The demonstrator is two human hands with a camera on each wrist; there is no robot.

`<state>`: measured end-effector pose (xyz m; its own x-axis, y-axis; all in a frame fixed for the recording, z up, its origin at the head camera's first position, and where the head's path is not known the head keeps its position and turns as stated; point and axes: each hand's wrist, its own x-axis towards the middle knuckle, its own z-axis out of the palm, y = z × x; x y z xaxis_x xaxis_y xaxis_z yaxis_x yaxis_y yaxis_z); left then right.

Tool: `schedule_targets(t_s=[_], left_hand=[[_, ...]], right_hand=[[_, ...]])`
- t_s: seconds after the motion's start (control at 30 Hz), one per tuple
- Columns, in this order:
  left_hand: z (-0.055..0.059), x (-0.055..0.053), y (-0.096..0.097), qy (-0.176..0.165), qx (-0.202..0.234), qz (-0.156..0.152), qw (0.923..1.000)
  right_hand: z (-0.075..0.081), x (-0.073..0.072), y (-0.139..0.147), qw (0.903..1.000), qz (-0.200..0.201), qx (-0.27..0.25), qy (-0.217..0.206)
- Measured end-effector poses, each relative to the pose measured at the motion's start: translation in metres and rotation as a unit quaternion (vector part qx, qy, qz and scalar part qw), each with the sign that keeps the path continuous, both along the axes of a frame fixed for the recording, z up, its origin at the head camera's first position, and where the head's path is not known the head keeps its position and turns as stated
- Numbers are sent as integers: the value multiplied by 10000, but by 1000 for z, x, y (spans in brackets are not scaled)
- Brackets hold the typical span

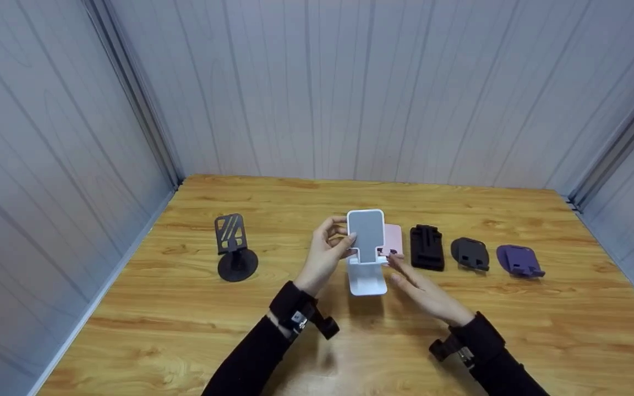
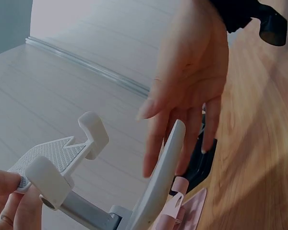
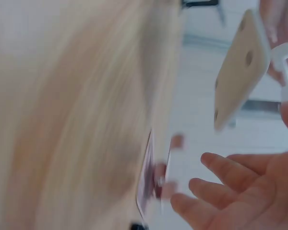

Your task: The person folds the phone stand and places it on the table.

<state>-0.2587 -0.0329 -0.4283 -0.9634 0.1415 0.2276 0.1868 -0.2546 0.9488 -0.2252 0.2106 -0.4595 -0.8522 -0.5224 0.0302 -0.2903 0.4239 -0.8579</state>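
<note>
A white phone stand with a grey pad is held up over the table, its back plate unfolded from its base. My left hand pinches the edge of the back plate between thumb and fingers. In the left wrist view, the two front lips and metal arm of the stand show, with the base tilted up. My right hand is beside the base, fingers extended and palm bare. The right wrist view shows the underside of the base with small round feet, apart from that hand's fingertips.
Just behind the white stand lies a pink folded phone stand. To its right are black, dark grey and purple folded stands in a row. A dark stand stands unfolded at left. Panel walls border the wooden table.
</note>
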Motion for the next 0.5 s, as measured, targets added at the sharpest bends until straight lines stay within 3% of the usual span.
schedule_targets(t_s=[0.1, 0.23, 0.37, 0.5], left_hand=[[0, 0, 3, 41, 1, -52, 10000], [0, 1, 8, 107, -53, -201, 9997], [-1, 3, 12, 134, -81, -341, 9993], [-2, 2, 14, 211, -88, -361, 9991]], right_hand=[[0, 0, -1, 9918, 204, -800, -972], [-4, 1, -2, 9648, 258, -1601, -2070], [-8, 0, -1, 9483, 224, -1964, -2485], [-12, -1, -1, 9332, 279, -2438, -2626]])
